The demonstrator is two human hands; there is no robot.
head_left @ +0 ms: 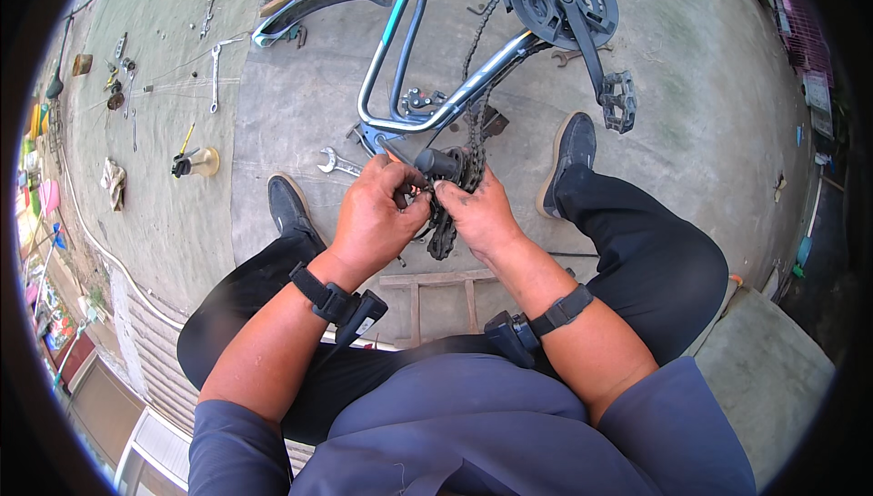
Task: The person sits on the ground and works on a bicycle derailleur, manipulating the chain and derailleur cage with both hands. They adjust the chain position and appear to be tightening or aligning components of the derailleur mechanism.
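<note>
Between my legs, a greasy black rear derailleur (443, 234) hangs at the back end of a blue and silver bicycle frame (371, 82). My left hand (377, 214) is closed, its thumb and fingertips pinched together against the derailleur's left side; any small part between them is hidden. From the other side my right hand (484, 212) grips the derailleur, thumb on top and fingers behind. A dark chain (476, 132) runs from there up toward the crankset (564, 0). Just above my fingers sits a dark cylindrical part (437, 164).
Left of the frame's end lies an open-ended wrench (338, 163). A fender (318, 14), another wrench (215, 78) and a small jar (205, 162) rest on the grey ground. A pedal (619, 102) juts out at right. Near my lap is a metal rack-like frame (443, 280).
</note>
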